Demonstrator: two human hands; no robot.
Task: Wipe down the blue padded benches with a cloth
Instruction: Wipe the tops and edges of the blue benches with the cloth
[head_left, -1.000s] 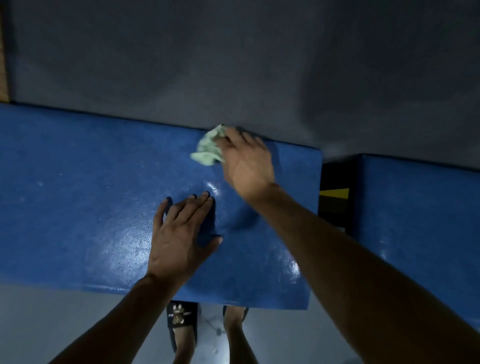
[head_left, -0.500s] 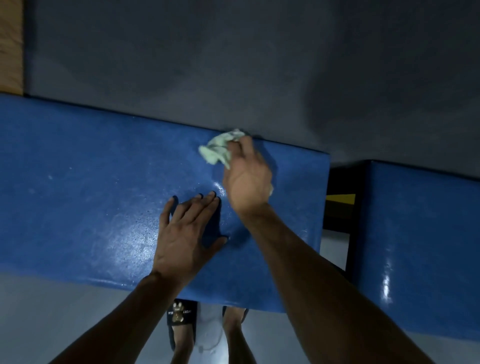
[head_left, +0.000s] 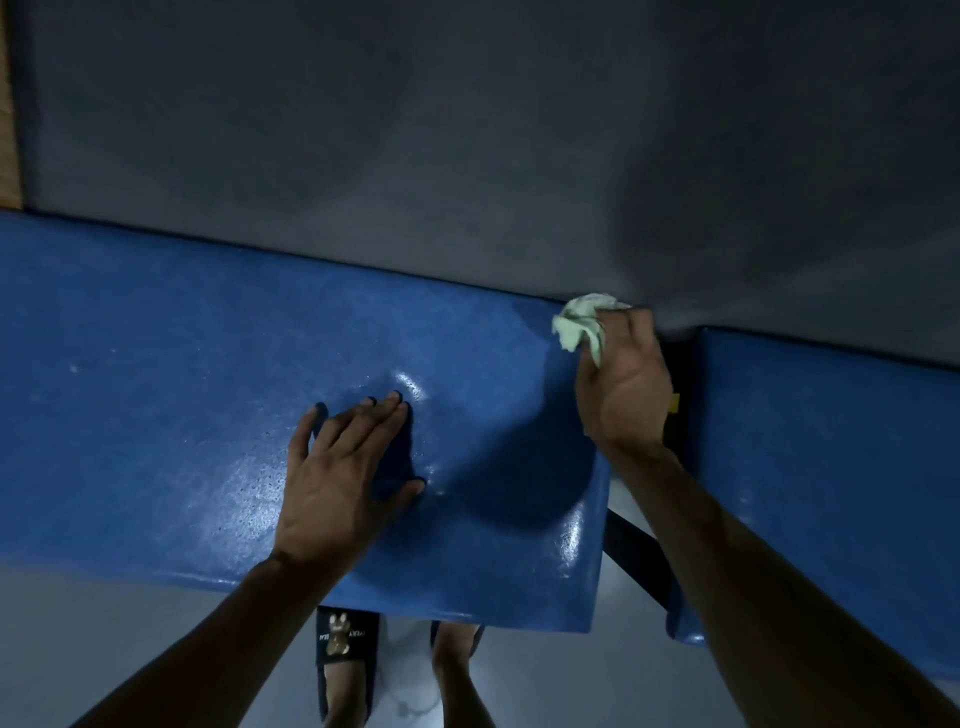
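Note:
A long blue padded bench (head_left: 156, 405) runs across the view against a grey wall. My left hand (head_left: 343, 473) rests flat on its top, fingers straight and spread. At the bench's far right corner my right hand (head_left: 623, 389) grips a crumpled pale green cloth (head_left: 582, 327), which touches the padding by the wall. A second blue padded bench (head_left: 831, 467) stands to the right, apart from the first by a narrow dark gap.
The grey wall (head_left: 467, 156) rises directly behind both benches. A dark bar (head_left: 639, 556) and a yellow patch (head_left: 674, 402) show in the gap. My feet in dark sandals (head_left: 343, 660) stand on the pale floor under the bench's front edge.
My right hand has carried the cloth to the right along the back edge, from mid-bench to the bench's far right corner. My left hand stays flat in the same spot.

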